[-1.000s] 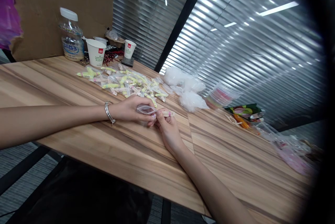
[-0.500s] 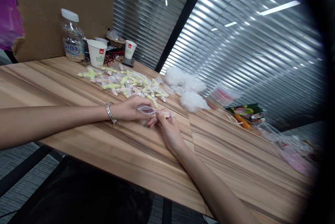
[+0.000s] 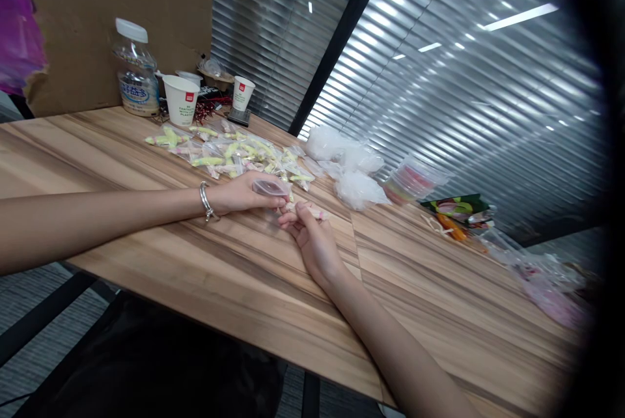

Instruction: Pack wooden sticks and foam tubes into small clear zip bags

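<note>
My left hand (image 3: 247, 193), with a silver bracelet at the wrist, is closed on a small clear plastic bag (image 3: 271, 188) whose mouth gapes towards me. Close by on its right, my right hand (image 3: 315, 236) pinches a small pale stick-like piece with a pink band (image 3: 317, 214) between thumb and fingers. What exactly this piece is cannot be made out. The two hands nearly meet above the wooden table. Just beyond them lies a spread pile of small clear bags (image 3: 234, 148) holding yellow-green and pale pink pieces.
Behind the pile stand a white-capped plastic jar (image 3: 137, 73), a paper cup (image 3: 180, 99) and a smaller paper cup (image 3: 242, 92). Bunched clear plastic bags (image 3: 359, 187) and a clear tub (image 3: 413, 178) lie to the right. The table's front edge (image 3: 219, 330) is near me.
The bag's mouth in my left hand has opened wider and moved slightly up. My right hand has drawn slightly apart from it, still holding the pale piece.
</note>
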A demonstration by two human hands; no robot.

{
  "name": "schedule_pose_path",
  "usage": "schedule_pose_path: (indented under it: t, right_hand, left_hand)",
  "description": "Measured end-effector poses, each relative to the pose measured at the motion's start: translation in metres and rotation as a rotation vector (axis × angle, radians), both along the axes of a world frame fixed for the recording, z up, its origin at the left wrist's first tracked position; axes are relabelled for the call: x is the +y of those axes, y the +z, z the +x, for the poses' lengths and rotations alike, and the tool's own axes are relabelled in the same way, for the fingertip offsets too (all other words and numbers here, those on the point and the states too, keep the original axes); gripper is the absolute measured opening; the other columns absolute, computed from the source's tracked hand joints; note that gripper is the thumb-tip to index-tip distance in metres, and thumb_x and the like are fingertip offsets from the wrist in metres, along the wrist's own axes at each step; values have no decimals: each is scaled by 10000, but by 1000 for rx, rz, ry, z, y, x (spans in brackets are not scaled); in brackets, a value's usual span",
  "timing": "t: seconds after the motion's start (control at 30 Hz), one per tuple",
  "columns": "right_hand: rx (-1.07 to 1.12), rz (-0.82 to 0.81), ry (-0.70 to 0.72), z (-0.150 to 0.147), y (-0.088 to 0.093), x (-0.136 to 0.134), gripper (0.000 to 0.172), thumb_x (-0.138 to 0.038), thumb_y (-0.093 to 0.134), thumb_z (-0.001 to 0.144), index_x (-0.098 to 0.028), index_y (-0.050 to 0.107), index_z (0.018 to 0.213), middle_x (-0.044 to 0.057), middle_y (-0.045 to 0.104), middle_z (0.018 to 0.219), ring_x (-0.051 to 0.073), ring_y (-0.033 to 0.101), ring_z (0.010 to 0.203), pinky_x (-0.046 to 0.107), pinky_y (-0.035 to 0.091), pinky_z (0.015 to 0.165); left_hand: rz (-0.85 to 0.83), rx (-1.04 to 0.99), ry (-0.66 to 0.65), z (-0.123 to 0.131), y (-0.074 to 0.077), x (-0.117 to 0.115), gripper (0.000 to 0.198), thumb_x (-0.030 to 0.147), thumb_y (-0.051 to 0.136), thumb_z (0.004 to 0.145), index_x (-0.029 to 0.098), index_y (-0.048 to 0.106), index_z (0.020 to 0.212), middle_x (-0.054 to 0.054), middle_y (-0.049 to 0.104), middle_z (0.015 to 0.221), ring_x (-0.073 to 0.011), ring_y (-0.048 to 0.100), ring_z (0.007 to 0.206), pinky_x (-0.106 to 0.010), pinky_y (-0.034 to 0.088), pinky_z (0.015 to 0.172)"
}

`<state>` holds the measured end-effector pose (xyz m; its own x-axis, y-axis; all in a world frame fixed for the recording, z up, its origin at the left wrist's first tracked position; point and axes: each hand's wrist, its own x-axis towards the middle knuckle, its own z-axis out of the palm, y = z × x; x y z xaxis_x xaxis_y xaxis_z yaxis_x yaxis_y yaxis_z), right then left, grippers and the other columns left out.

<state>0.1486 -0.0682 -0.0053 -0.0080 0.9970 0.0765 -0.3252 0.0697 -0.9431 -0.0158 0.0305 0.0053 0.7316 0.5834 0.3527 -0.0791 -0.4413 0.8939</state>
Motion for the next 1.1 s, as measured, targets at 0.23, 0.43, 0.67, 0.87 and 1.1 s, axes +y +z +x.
schedule_pose_path:
  t: [0.23, 0.43, 0.67, 0.87, 1.1]
  right_hand:
    - [207, -135, 71, 4, 1, 3, 152, -302, 634, 808, -157, 629, 762, 6, 678, 682, 102, 631, 695, 219, 506, 734]
    - [234, -140, 133, 3, 0, 3, 157, -296, 646, 805, -145, 645, 762, 23, 688, 694, 101, 640, 698, 202, 514, 729]
    - [151, -79, 189, 2, -1, 1, 157, -311, 606, 844, -155, 618, 854, 36, 697, 725, 101, 645, 696, 208, 512, 726]
    - [91, -36, 179, -1, -2, -1, 178, -334, 623, 828, -176, 541, 841, 42, 701, 732, 118, 649, 706, 242, 505, 752]
    - [34, 41, 191, -3, -1, -2, 180, -328, 573, 863, -186, 480, 805, 46, 700, 747, 132, 646, 711, 277, 483, 773]
  left_hand:
    - [-170, -30, -62, 0, 2, -3, 342, 291, 761, 689, 150, 648, 979, -64, 683, 977, -158, 632, 898, -295, 495, 830]
    - [-150, -23, -54, 0, 1, -4, 321, 278, 749, 707, 154, 643, 983, -51, 676, 981, -146, 619, 910, -280, 472, 858]
    - [-88, -13, -58, -2, 0, -3, 287, 283, 734, 721, 151, 659, 965, -48, 678, 943, -139, 618, 871, -262, 477, 805]
    - [-41, 33, -36, -2, 3, -5, 258, 295, 728, 723, 147, 661, 924, -39, 675, 901, -129, 614, 826, -240, 475, 759]
    - [30, 23, -51, -3, 5, -7, 233, 287, 719, 730, 136, 663, 897, -34, 675, 828, -118, 609, 751, -209, 473, 676]
